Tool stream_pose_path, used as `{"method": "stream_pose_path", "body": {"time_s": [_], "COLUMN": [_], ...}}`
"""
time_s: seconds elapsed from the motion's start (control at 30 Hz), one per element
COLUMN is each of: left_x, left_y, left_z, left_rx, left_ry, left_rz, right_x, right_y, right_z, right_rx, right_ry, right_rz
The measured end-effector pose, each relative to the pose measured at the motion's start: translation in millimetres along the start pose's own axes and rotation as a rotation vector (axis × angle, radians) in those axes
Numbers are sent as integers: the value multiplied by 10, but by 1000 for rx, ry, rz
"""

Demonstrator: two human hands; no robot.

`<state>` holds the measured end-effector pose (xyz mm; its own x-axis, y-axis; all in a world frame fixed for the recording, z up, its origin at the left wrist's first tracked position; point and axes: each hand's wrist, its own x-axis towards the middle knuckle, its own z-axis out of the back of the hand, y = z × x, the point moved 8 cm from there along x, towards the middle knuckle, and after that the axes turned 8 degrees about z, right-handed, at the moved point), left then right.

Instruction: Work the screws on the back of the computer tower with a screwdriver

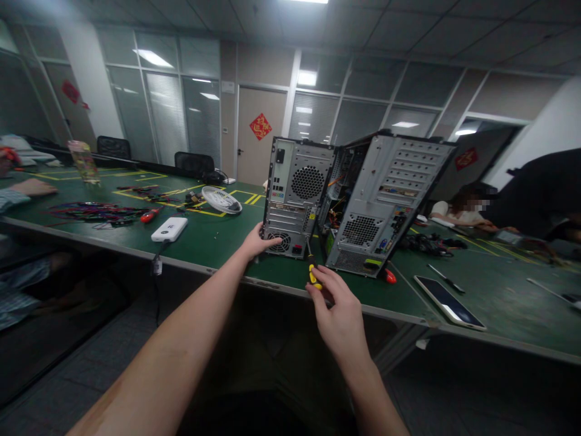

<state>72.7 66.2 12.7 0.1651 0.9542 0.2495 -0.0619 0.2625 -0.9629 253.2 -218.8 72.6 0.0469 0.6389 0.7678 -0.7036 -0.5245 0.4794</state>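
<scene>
The left hand (pixel 261 240) lies partly open against the lower near corner of the grey computer case (pixel 297 197). Its thumb reaches across the rear panel towards the small fan grille, and its fingers pass out of sight round the corner. The case stands upright on the green surface (pixel 213 239), just beyond this hand.

The right hand (pixel 336 310) is closed in a light fingertip pinch on the yellow-and-black handle of a screwdriver (pixel 312 272). The shaft points up and away from the hand, and the tip meets the bottom edge of the same case's rear panel.

A second, opened case (pixel 385 200) stands just beyond and to the right of the right hand, touching the first. A red-handled tool (pixel 389 277) lies close on its right. A dark tablet (pixel 449 301) lies farther right, and a white power bank (pixel 169 229) lies to the left of the left hand.
</scene>
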Motion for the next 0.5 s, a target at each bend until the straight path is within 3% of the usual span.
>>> {"method": "stream_pose_path", "body": {"time_s": [0.5], "left_x": [18], "left_y": [27], "left_z": [1], "left_rx": [3], "left_ry": [0], "left_rz": [3], "right_x": [-1], "right_y": [-19], "right_z": [25], "right_rx": [-4], "right_ry": [-44], "right_rz": [18]}}
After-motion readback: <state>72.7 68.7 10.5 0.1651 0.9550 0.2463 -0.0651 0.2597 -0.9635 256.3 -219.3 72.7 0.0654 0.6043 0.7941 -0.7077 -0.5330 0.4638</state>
